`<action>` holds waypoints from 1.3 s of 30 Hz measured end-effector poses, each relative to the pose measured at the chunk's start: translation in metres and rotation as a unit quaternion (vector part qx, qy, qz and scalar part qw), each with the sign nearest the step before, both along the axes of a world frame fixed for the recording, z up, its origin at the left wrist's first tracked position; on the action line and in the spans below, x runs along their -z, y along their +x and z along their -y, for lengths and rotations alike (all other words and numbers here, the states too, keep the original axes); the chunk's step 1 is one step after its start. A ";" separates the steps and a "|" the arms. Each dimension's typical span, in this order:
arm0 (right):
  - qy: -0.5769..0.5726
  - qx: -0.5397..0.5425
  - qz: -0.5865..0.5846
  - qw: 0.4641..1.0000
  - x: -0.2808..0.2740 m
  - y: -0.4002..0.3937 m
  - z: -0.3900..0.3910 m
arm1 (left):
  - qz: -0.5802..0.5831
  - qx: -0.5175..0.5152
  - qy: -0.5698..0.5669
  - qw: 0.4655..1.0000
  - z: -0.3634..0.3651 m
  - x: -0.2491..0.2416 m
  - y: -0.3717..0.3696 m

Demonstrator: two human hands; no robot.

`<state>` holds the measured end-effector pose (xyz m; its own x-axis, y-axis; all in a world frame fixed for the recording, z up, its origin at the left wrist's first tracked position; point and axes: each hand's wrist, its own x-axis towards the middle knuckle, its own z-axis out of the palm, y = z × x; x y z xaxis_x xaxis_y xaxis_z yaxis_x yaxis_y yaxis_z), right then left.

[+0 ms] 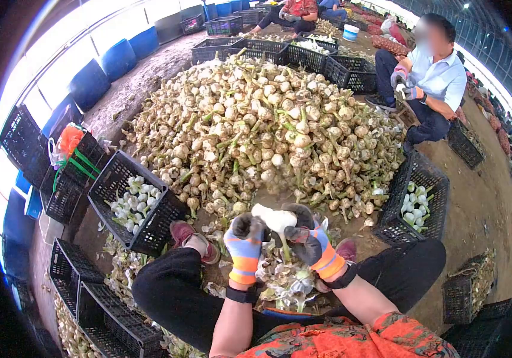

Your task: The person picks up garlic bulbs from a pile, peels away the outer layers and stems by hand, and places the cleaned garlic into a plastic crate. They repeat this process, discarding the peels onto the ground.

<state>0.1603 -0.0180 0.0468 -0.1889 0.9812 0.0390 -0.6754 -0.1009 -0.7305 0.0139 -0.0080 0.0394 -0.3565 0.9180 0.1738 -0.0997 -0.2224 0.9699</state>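
A peeled white garlic bulb (274,219) with a green stem is held between my two hands, above the ground between my knees. My left hand (245,237), in a striped glove with dark fingers, is closed at the left side of the bulb; its fingertips are slightly blurred. My right hand (308,238), in a matching glove, grips the bulb and stem from the right. Beneath them lies a heap of garlic skins (288,280). Just ahead rises a large pile of unpeeled garlic bulbs (268,125) with dirty skins and cut stems.
A black crate (175,218) with clean white garlic stands at left, another crate (394,222) at right. Stacked crates (104,316) lie at lower left. A co-worker (441,77) sits at upper right, hands on garlic. Blue barrels (92,83) line the left wall.
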 end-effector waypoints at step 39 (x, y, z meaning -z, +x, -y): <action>0.070 -0.136 0.778 0.609 0.211 -0.126 -0.192 | -0.096 0.099 -0.430 0.892 -0.028 0.150 -0.083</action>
<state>0.0342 0.1744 -0.1645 -0.2586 0.9127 -0.3163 0.8742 0.0818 -0.4787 -0.0693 0.0202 -0.1109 -0.2120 0.7826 -0.5853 0.1317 0.6163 0.7764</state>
